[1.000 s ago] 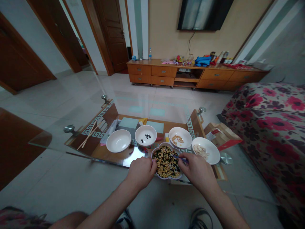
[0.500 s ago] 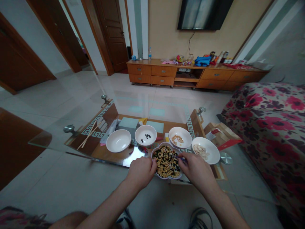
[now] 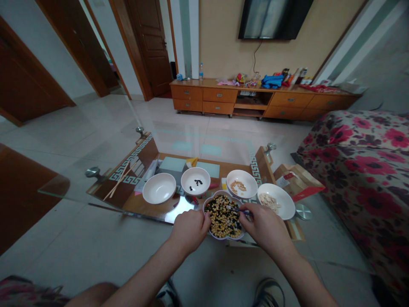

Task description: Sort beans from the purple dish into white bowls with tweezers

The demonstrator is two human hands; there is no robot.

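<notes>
A scalloped bowl (image 3: 224,237) full of mixed yellow, black and pale beans stands at the near edge of the glass table. My left hand (image 3: 190,230) grips its left rim. In my right hand (image 3: 263,224) is a pair of dark tweezers (image 3: 239,210), their tips among the beans at the bowl's upper right; whether they pinch a bean I cannot tell. Behind are a white bowl with a few black beans (image 3: 195,181), one with yellow beans (image 3: 242,184) and one with flat pale pieces (image 3: 276,201). Another white bowl (image 3: 159,188), at left, holds nothing.
Wooden chopsticks (image 3: 119,181) lie on the left of the glass table (image 3: 73,183). A brown paper bag (image 3: 298,181) stands right of the bowls. Beyond are a low wooden cabinet (image 3: 219,96) with various items and, at right, a sofa with a floral cover (image 3: 361,136).
The tweezers' tips have shifted slightly up and left over the beans, and my right hand has moved a little with them. My left hand stays on the rim.
</notes>
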